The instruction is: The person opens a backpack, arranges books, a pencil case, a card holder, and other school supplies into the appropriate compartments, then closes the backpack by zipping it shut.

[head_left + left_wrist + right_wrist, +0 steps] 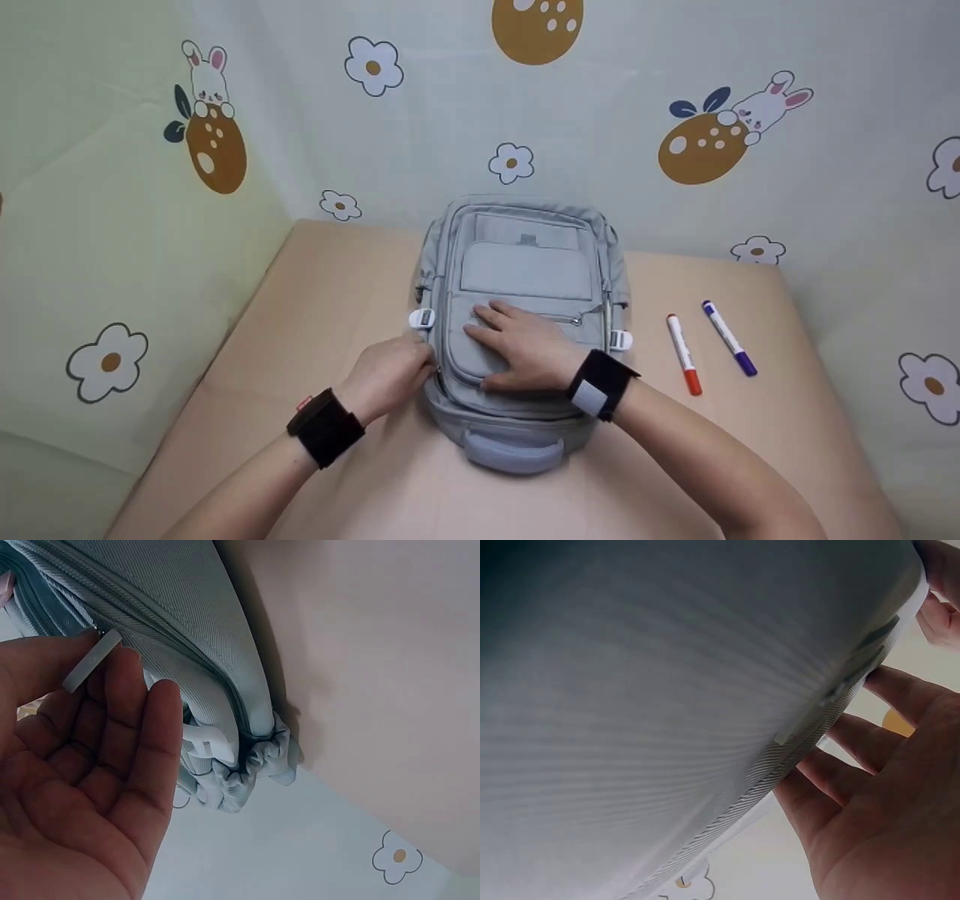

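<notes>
A grey-blue backpack [525,270] lies on the table, front panel up, its carry handle [517,454] toward me. At its left side my left hand [390,375] pinches a zipper pull [94,664] between thumb and index finger, as the left wrist view shows. The zipper track [142,615] runs along the bag's side there. My right hand [525,349] rests spread on the front panel, just below a small horizontal zipper [576,321]. In the right wrist view its straight fingers [907,690] touch the fabric.
To the right of the backpack lie a red-capped marker [682,352] and a purple-capped marker [729,337]. A white buckle [422,319] sits at each side of the bag. Patterned cloth [600,97] hangs behind and beside the table [322,285].
</notes>
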`<move>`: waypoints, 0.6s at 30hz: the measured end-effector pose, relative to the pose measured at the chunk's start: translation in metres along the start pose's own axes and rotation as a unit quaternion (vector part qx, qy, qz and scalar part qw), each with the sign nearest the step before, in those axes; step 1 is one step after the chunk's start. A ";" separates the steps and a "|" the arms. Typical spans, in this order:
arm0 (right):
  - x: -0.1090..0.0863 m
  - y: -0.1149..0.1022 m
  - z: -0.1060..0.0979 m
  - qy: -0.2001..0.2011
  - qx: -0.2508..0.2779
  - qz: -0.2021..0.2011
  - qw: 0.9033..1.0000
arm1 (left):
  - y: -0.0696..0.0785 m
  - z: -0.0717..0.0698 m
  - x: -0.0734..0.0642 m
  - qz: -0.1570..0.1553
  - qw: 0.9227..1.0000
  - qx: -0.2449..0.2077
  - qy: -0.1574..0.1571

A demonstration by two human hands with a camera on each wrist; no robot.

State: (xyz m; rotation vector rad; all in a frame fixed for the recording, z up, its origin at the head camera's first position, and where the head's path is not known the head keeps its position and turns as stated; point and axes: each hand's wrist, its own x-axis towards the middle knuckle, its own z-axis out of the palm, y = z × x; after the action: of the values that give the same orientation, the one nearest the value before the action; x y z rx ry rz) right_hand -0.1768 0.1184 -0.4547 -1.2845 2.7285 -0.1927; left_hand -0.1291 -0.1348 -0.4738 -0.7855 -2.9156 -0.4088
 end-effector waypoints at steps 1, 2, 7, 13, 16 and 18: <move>0.000 0.000 0.000 0.000 0.001 0.000 1.000 | 0.000 0.000 0.000 -0.001 1.000 -0.001 -0.001; 0.000 0.000 0.001 0.001 0.001 0.001 1.000 | 0.000 0.000 0.000 -0.002 1.000 -0.003 -0.003; -0.004 -0.001 0.000 0.004 -0.007 0.002 1.000 | -0.001 0.001 0.000 -0.001 1.000 -0.009 0.001; -0.017 0.000 -0.001 0.013 -0.006 -0.004 1.000 | -0.001 0.003 -0.001 -0.003 1.000 -0.018 0.011; -0.029 0.000 0.000 0.022 -0.009 -0.012 1.000 | -0.002 0.004 -0.001 -0.003 1.000 -0.022 0.018; -0.037 0.000 0.002 0.034 -0.024 -0.022 0.999 | -0.001 0.004 -0.002 -0.001 0.999 -0.024 0.023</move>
State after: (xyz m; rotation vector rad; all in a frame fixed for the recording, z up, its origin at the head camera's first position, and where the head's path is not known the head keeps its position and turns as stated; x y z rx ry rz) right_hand -0.1535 0.1468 -0.4547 -1.3761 2.7789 -0.1774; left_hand -0.1284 -0.1357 -0.4782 -0.7674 -2.8740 -0.4921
